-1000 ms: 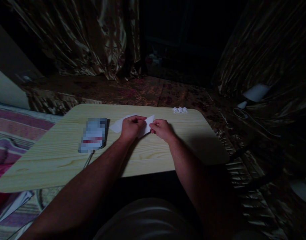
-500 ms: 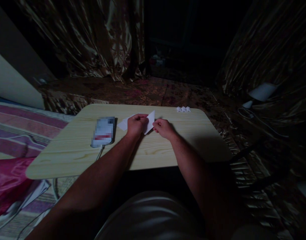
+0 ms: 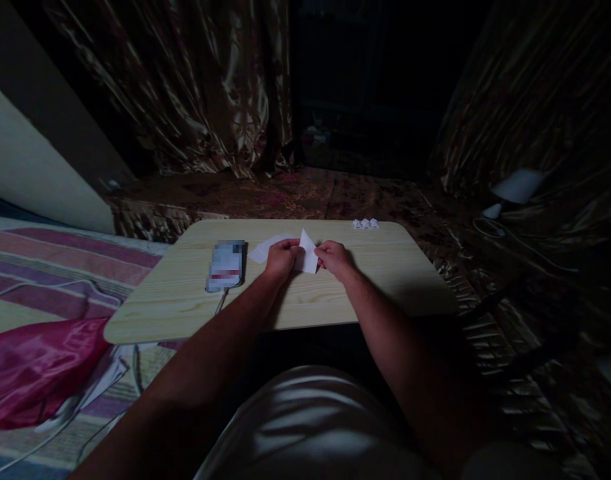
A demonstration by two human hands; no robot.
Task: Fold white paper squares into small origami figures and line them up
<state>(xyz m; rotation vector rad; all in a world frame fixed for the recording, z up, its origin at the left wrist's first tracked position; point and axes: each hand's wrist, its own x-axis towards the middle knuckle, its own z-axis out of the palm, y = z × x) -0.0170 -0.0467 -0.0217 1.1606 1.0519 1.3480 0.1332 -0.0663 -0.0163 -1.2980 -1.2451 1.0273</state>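
A white piece of folded paper (image 3: 306, 257) with a pointed top is held between my two hands, over the middle of the table (image 3: 295, 303). My left hand (image 3: 282, 259) is closed on its left side, thumb on the paper's face. The fingers of my right hand (image 3: 334, 257) pinch its right edge. More white paper (image 3: 268, 246) lies flat on the table just behind and left of my left hand. Three small folded white paper pieces (image 3: 366, 224) sit in a row by the far right edge.
A phone (image 3: 226, 267), its screen blurred out, lies left of my left forearm with a white cable (image 3: 220, 303) plugged in. To the left is a bed with a striped cover (image 3: 85, 247) and a pink bag (image 3: 40, 370). A white lamp (image 3: 519, 185) stands at the right.
The paper has turned from leaning right to standing with its point up. My right hand now grips its edge further along. The whole view has shifted slightly.
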